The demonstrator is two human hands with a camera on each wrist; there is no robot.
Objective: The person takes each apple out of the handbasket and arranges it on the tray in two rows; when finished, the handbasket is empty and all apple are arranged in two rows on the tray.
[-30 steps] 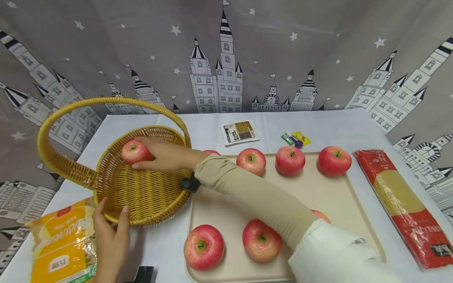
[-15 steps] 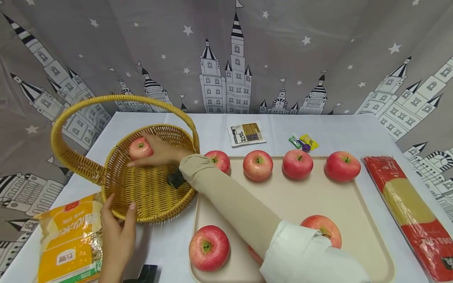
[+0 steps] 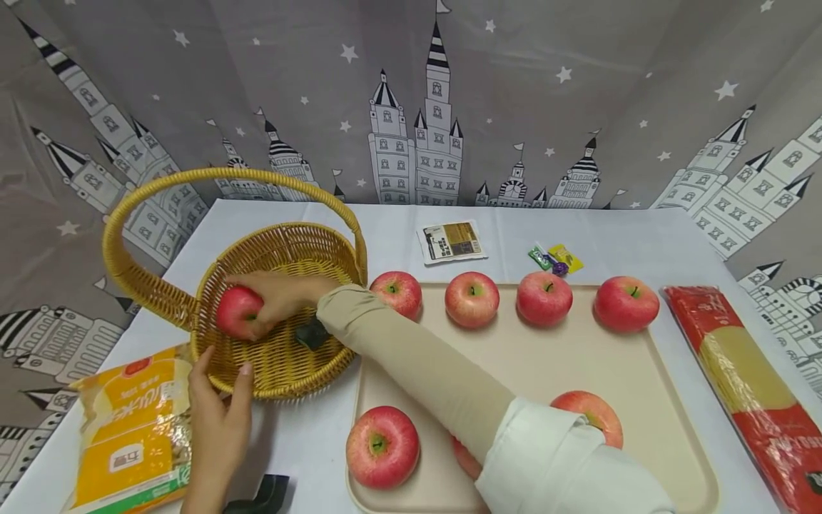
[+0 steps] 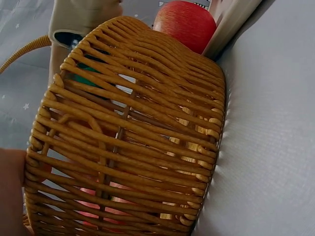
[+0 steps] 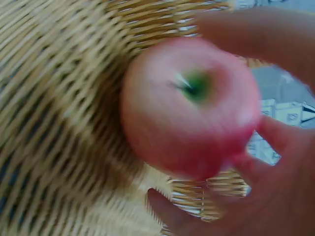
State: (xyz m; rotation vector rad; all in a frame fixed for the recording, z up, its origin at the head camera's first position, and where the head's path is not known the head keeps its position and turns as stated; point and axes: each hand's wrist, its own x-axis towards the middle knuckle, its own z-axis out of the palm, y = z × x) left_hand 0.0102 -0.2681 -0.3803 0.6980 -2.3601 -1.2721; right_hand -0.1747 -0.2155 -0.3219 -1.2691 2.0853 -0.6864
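A yellow-brown wicker basket (image 3: 282, 368) with a tall hoop handle stands at the left of the table. Inside it my right hand (image 3: 282, 294) holds a red apple (image 3: 235, 313), near the basket's left wall. Close up in the right wrist view, the apple (image 5: 182, 118) lies between thumb and fingers, stem toward the camera, against the weave. My left hand (image 3: 218, 428) touches the near rim with thumb and index finger spread. The left wrist view shows the basket's woven outer side (image 4: 128, 123), with part of the left hand (image 4: 11, 191) at its edge.
A beige tray (image 3: 514, 357) with several apples, including one at its near left corner (image 3: 382, 447), adjoins the basket. An orange food bag (image 3: 135, 435) lies left, a red packet (image 3: 745, 385) right. A white sachet (image 3: 452, 241) and small candies (image 3: 556, 260) lie behind.
The right hand has moved the apple lower and toward the near left side of the basket. The left hand stays at the rim. The head view has shifted slightly.
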